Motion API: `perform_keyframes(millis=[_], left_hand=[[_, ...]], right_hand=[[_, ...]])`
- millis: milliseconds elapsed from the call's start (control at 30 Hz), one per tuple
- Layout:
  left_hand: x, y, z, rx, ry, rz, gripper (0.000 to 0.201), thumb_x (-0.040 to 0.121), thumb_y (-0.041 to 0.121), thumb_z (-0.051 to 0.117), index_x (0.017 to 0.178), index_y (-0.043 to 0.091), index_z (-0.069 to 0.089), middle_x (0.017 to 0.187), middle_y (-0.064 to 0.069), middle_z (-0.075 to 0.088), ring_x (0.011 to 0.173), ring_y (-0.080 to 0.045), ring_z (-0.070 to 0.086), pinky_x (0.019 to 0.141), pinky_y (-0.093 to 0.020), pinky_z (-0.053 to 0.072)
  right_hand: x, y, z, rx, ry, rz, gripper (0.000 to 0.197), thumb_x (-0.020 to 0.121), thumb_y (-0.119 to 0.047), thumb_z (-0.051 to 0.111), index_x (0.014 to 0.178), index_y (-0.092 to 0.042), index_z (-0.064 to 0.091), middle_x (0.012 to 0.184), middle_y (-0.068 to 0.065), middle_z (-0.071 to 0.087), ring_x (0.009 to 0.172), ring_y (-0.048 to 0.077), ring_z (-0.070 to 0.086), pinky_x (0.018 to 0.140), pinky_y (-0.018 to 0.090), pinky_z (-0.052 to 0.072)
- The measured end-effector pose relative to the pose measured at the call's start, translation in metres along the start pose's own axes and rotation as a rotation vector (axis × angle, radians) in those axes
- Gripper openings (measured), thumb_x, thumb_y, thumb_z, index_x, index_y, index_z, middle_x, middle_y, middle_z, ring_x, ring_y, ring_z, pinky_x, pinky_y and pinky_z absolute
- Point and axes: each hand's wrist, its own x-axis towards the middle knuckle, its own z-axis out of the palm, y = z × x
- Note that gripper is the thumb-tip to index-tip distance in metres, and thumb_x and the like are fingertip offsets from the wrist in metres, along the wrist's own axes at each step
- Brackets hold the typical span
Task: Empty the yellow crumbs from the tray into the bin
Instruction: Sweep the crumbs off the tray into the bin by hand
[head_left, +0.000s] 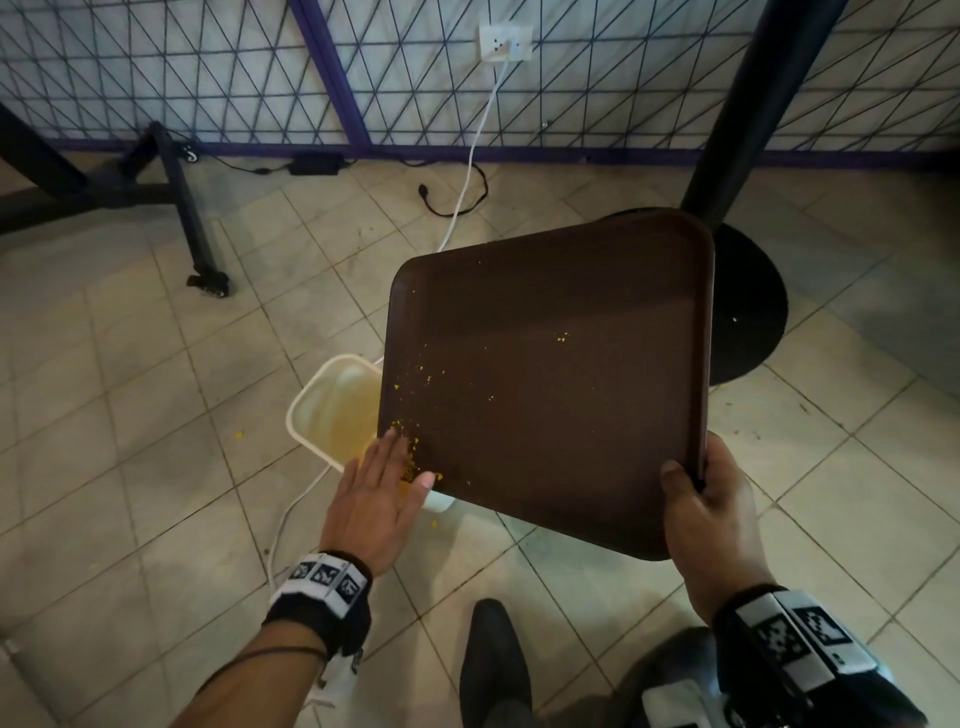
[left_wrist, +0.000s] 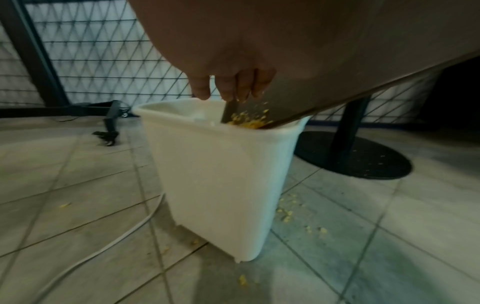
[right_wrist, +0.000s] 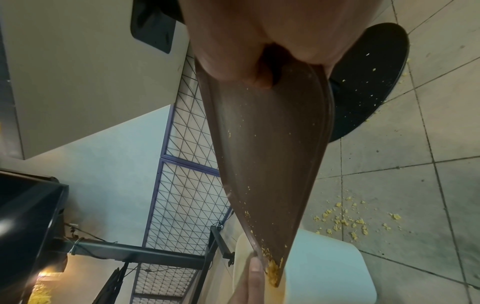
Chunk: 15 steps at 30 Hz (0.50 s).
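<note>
Only underneath: spilled crumbs; right hand gripping tray, left hand spread flat

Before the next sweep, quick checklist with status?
1. Right hand grips tray edge: ok.
2. Tray tilted, low corner over bin: ok.
3. Left hand flat on the low corner, at the crumbs: ok.
4. Tray cleared: not ok, specks remain up the surface.
5. Floor around bin clean: not ok, spilled crumbs beside it.
6. Room left in the bin: cannot tell.
</note>
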Motion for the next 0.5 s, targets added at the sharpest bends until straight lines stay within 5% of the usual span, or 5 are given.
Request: perform_keyframes(millis=[100, 200, 333, 500], left_hand=[[-0.015, 0.034, 0.000, 0.010, -0.046, 0.143, 0.073, 0.096, 0.065, 0.003, 0.157, 0.025, 0.000, 0.161, 0.008, -0.012, 0.149, -0.007, -0.011, 0.121, -0.034, -0.008], [-0.024, 0.042, 0.019, 0.091, -0.112, 0.233, 0.078, 0.093, 0.068, -0.004, 0.157, 0.023, -0.002, 0.163, 0.006, -0.012, 0.150, -0.007, -0.011, 0.121, -0.037, -0.009], [-0.014, 0.013, 0.025, 0.169, -0.167, 0.115, 0.078, 0.091, 0.068, -0.008, 0.156, 0.025, -0.005, 0.164, 0.006, -0.009, 0.149, -0.009, -0.013, 0.122, -0.040, -0.010], [0.013, -0.028, 0.003, 0.274, -0.204, 0.018, 0.088, 0.090, 0.071, -0.010, 0.157, 0.021, 0.014, 0.166, 0.001, 0.011, 0.152, -0.018, 0.004, 0.123, -0.046, 0.000]], right_hand=[[0.001, 0.000, 0.001, -0.006, 0.009, 0.011, 0.029, 0.098, -0.010, 0.046, 0.117, -0.028, 0.057, 0.108, -0.003, 0.066, 0.103, 0.023, 0.062, 0.093, 0.052, 0.052], [0.001, 0.000, 0.001, -0.007, 0.010, 0.008, 0.028, 0.098, -0.010, 0.046, 0.116, -0.029, 0.057, 0.108, -0.002, 0.066, 0.102, 0.024, 0.062, 0.092, 0.054, 0.053], [0.000, -0.001, 0.001, 0.006, 0.003, -0.001, 0.030, 0.098, -0.008, 0.046, 0.115, -0.029, 0.058, 0.107, -0.001, 0.067, 0.102, 0.023, 0.062, 0.092, 0.052, 0.053], [0.000, -0.003, 0.002, 0.018, -0.017, 0.000, 0.030, 0.099, -0.009, 0.045, 0.118, -0.029, 0.057, 0.109, -0.003, 0.066, 0.104, 0.022, 0.062, 0.093, 0.053, 0.053]])
